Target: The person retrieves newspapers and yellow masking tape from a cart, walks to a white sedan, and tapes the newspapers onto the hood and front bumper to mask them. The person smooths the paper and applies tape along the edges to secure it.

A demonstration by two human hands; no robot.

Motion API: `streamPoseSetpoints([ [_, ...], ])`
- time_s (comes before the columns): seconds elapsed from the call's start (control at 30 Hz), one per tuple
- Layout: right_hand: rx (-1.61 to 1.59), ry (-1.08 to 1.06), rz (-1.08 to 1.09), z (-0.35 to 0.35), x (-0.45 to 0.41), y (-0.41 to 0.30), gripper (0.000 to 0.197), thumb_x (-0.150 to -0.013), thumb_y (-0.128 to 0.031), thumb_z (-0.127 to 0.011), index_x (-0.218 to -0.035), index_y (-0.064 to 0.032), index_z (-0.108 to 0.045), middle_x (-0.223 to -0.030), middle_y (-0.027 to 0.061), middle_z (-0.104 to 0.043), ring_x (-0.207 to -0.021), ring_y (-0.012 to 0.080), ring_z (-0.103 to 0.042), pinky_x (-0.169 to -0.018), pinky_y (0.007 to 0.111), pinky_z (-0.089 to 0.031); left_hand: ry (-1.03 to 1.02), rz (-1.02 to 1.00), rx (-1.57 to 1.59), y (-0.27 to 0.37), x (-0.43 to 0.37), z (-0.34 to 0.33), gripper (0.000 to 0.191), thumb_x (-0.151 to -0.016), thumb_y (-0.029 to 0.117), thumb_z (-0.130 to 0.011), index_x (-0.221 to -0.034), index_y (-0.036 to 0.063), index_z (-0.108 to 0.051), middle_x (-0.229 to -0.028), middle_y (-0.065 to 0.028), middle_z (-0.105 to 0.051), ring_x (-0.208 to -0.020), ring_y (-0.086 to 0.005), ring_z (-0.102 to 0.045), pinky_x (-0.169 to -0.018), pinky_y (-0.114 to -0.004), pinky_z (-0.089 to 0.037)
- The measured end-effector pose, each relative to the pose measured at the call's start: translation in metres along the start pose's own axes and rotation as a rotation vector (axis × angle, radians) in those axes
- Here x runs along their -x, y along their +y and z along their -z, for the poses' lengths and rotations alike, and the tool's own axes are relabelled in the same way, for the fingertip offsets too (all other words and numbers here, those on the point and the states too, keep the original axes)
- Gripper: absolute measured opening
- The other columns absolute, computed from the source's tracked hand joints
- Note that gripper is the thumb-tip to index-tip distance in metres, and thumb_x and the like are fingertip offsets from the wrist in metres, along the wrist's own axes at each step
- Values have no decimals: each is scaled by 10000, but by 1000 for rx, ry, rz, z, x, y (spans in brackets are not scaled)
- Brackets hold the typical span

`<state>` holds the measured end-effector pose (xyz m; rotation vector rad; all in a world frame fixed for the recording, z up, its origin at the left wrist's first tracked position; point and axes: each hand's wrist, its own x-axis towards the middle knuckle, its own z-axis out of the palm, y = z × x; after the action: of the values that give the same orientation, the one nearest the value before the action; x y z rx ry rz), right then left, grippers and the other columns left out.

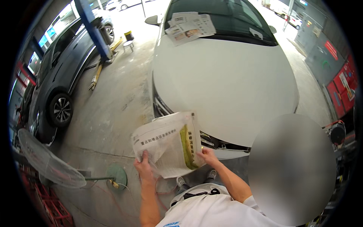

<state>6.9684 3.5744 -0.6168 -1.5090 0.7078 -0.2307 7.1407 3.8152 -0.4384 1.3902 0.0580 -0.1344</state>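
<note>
A folded newspaper (166, 142) with a green printed strip hangs between my two hands, in front of the white car's front end. My left hand (145, 166) grips its lower left edge, thumb on top. At its right edge my right hand (209, 156) pinches the paper. Beyond it stretches the white car's hood (224, 85), with the headlight (163, 106) partly covered by the sheet. More newspaper sheets (190, 28) lie spread over the base of the windshield (221, 17), on the left side.
A dark car (61, 73) stands at left beside a blue lift post (92, 31). Near my left are a pedestal fan (51, 161) and its green base (116, 174). Hoses (161, 193) run over the floor. Red cabinets (341, 88) line the right; a blurred patch hides part there.
</note>
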Motion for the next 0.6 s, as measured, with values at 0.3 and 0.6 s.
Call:
streamPoseSetpoints([
  [0.3, 470, 236, 336, 33, 6, -175, 269, -837, -293, -709, -789, -36, -645, -714, 87, -557, -624, 223, -539, -578, 350, -413, 259, -62, 103, -25, -52, 82, 345, -865, 176, -723, -1111, -45, -625, -1037, -83, -669, -863, -173, -625, -749, -313, -494],
  [0.6, 606, 257, 347, 110, 50, -218, 220, -832, -206, -723, -804, -17, -614, -758, 83, -579, -630, 224, -541, -599, 341, -434, 148, -129, -18, 32, -144, 79, 364, -873, 220, -716, -1112, -41, -629, -1061, -83, -660, -926, -186, -625, -798, -314, -506],
])
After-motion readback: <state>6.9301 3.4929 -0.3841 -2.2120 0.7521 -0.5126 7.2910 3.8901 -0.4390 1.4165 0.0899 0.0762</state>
